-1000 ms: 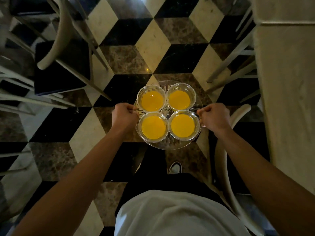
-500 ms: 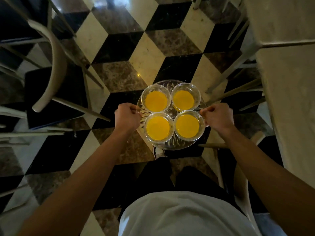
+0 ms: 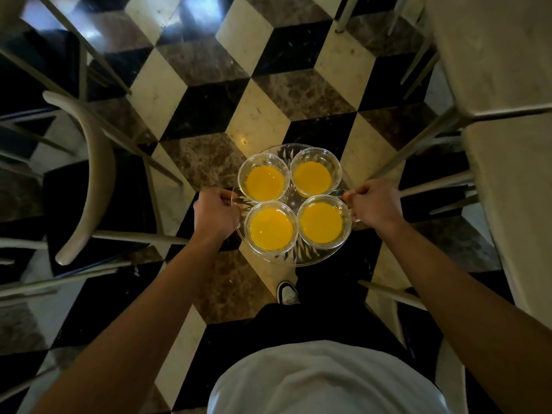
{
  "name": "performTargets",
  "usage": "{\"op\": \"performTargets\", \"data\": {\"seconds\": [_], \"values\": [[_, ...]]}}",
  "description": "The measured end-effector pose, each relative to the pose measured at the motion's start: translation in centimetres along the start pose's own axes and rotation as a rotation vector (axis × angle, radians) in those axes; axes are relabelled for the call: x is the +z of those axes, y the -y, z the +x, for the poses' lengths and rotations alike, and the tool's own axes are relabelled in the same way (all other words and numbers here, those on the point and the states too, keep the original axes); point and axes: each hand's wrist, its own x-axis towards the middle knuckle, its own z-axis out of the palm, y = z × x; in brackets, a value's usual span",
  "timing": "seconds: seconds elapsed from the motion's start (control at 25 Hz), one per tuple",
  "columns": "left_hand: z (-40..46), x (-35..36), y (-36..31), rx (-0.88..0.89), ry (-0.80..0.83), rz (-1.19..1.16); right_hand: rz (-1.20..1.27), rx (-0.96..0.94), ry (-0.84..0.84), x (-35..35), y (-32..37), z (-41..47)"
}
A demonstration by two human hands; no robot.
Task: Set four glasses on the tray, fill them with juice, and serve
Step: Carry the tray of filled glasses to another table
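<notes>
A round clear glass tray (image 3: 310, 258) hangs in the air in front of me, above the floor. Several glasses of orange juice stand on it in a square: far left (image 3: 264, 183), far right (image 3: 312, 178), near left (image 3: 271, 229), near right (image 3: 321, 223). My left hand (image 3: 215, 214) grips the tray's left edge. At the opposite rim, my right hand (image 3: 375, 204) is closed on the tray.
The floor (image 3: 260, 115) is a black, cream and brown cube pattern. A chair with a curved pale back (image 3: 92, 174) stands at the left. A pale table (image 3: 507, 144) runs along the right, with chair legs (image 3: 433, 186) under it. My shoe (image 3: 287, 292) shows below the tray.
I have walked forward with the tray held level: the floor tiles, the left chair and the table edge have slid toward me. My grip on both sides is unchanged.
</notes>
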Motion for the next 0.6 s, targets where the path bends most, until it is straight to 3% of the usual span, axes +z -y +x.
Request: {"op": "performTargets", "data": {"seconds": [0.6], "values": [[14.4,1.1,-13.5,0.028,-0.006,-0.009,-0.048,-0.053,0.002,-3.7,10.8,17.2]]}}
